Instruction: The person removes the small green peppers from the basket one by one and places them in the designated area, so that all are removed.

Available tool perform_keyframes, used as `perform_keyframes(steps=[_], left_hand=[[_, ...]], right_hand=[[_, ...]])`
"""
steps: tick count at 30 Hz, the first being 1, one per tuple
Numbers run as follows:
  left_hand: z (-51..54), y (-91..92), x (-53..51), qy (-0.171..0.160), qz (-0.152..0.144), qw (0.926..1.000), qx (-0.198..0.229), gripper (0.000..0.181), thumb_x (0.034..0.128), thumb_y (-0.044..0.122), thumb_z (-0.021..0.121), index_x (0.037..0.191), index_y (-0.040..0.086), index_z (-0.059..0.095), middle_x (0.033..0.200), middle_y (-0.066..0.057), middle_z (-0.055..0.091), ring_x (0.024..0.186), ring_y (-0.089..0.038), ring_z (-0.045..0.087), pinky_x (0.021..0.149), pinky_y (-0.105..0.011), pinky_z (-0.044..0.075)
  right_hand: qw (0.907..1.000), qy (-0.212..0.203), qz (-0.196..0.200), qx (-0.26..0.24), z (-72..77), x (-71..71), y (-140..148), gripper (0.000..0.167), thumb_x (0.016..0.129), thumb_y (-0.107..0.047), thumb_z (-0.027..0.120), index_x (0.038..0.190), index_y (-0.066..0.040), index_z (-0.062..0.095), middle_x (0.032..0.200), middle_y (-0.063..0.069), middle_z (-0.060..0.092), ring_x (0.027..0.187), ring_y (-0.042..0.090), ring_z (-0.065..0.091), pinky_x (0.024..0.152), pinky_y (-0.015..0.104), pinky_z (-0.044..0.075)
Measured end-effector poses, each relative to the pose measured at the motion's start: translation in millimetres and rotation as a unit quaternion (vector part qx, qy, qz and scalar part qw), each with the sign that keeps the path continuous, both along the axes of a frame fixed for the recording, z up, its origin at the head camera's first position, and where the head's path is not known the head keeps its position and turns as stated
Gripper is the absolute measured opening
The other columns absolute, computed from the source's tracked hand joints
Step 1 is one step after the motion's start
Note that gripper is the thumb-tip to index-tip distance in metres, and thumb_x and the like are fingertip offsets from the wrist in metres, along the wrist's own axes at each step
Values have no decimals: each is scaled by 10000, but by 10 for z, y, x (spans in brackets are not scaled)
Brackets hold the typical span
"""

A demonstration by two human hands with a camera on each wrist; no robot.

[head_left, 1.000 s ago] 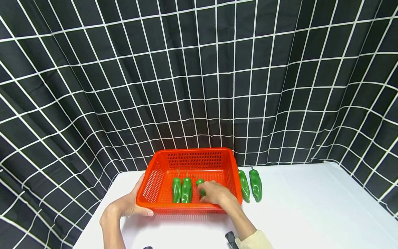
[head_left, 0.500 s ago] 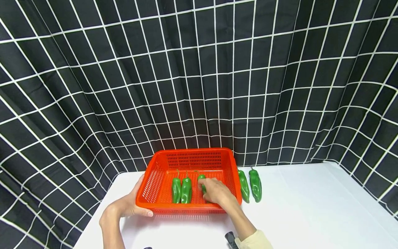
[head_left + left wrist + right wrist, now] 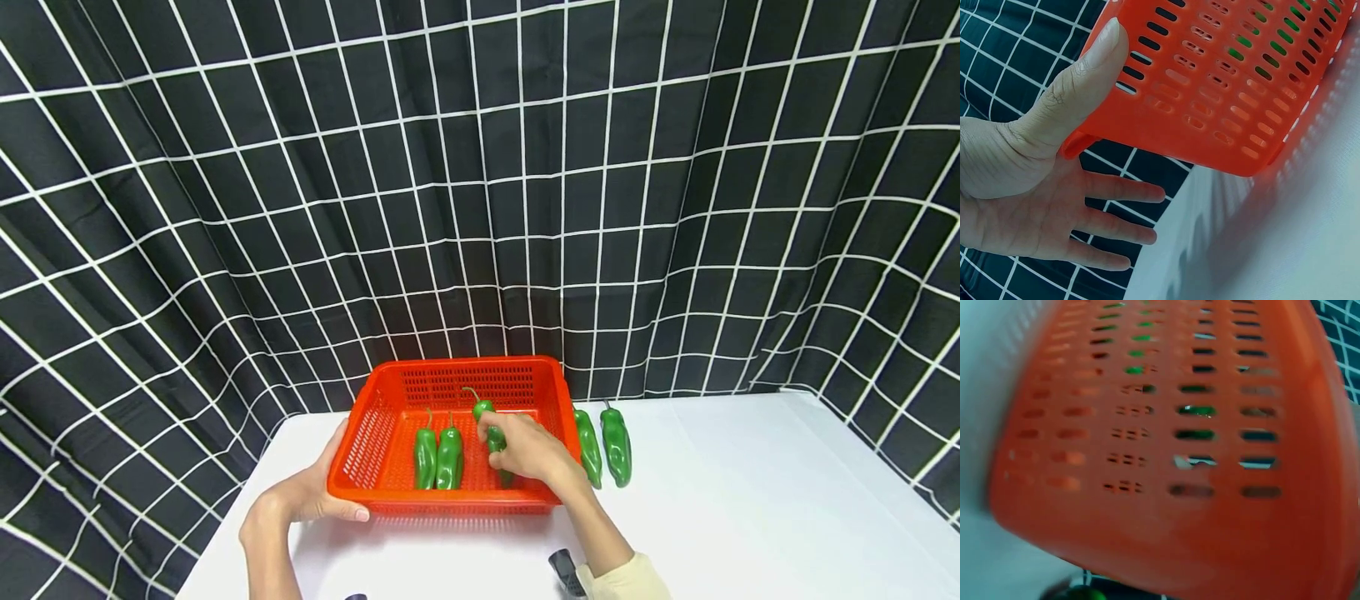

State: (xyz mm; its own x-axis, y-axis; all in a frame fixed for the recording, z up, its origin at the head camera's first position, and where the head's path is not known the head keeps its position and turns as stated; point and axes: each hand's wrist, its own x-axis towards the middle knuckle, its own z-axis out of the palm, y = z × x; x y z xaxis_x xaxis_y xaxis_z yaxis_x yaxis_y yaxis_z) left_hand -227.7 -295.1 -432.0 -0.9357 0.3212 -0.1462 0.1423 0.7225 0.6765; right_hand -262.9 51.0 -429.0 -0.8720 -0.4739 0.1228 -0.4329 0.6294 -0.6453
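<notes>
My left hand (image 3: 306, 496) is at the near left corner of an orange-red plastic basket (image 3: 420, 496). In the left wrist view its thumb (image 3: 1082, 78) lies against the perforated wall, while the visible fingers stretch out straight past the corner. Inside the basket, my right hand (image 3: 528, 450) pinches a long green pepper (image 3: 483, 409) by its upper body, stem pointing up and left. Two more green peppers (image 3: 425, 458) lie side by side in the basket. The right wrist view shows mostly the basket's outer wall (image 3: 1147, 528); the right hand is hidden there.
Outside the basket, two green peppers (image 3: 617, 446) lie on the white table (image 3: 750, 500) close to its right wall. A black grid-patterned curtain (image 3: 480, 208) hangs behind the table. A small black device (image 3: 564, 570) sits by the right wrist.
My right hand has moved slightly right with the pepper, whose stem end has shifted toward the back of the basket. The left hand and basket have stayed in place.
</notes>
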Motion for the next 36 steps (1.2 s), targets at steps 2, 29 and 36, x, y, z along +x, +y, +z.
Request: perform_keyframes(steps=[2,29,36], left_hand=[[6,4,2,-8,3,10000,1,1485,663,389,988,1681,151,-66,1755,-173,118,1496,-420,366,1177,-659,370],[19,3,12,-14,46,9999,-94,1485,666,396,983,1681,140,-72,1758,-168,102,1480,-399,389,1169,-625,386],[18,7,20,18,68,9999,-113,1485,662,397,985,1684,158,-66,1758,-164,120,1480,-399,395,1164,-624,388]], right_hand=[[10000,36,13,-66,63,1,62,288,830,50,765,985,-154,634,790,8,558,689,143,471,583,248,348],[9912,-261,-1031,-784,475,140,1347,323,874,-61,678,1188,-119,623,979,112,633,907,251,548,658,347,439],[9827,-591,-1688,-487,366,96,1653,361,877,-67,659,1232,-78,594,940,145,635,757,231,557,660,350,380]])
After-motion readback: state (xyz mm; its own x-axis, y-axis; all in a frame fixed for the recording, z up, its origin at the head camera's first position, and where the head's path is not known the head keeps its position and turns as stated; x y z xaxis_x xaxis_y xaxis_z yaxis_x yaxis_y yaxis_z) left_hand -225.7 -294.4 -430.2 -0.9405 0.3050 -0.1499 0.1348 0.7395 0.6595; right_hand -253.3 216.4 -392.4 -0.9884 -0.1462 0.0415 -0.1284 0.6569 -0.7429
